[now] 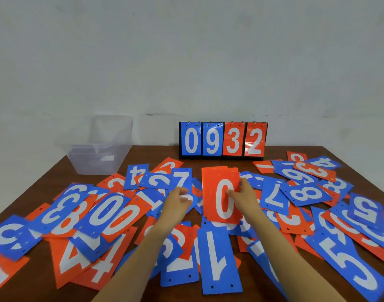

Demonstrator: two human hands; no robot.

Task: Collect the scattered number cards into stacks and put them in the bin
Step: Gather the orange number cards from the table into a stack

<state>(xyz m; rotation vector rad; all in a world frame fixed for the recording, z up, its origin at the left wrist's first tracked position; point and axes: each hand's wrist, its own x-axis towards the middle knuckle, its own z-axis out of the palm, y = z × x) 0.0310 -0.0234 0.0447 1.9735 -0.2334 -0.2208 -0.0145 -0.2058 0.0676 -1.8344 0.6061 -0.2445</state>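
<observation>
Blue and orange number cards lie scattered and overlapping across the brown table (pixel 250 288). My right hand (pixel 244 198) grips a stack of orange cards (pixel 210 186), upright above the table's middle, with a white 0 on the front card. My left hand (pixel 179 200) reaches just left of the stack with fingers curled over a blue card; I cannot tell whether it grips one. A blue 1 card (pixel 217 260) lies near me between my forearms. The clear plastic bin (pixel 99 156) stands at the back left, apart from both hands.
A black flip scoreboard (pixel 223 139) showing 0 9 3 2 stands at the table's back edge against the pale wall. Cards pile thickly at the right edge (pixel 350 243) and left edge (pixel 12 236). The table's front corners reach the frame edges.
</observation>
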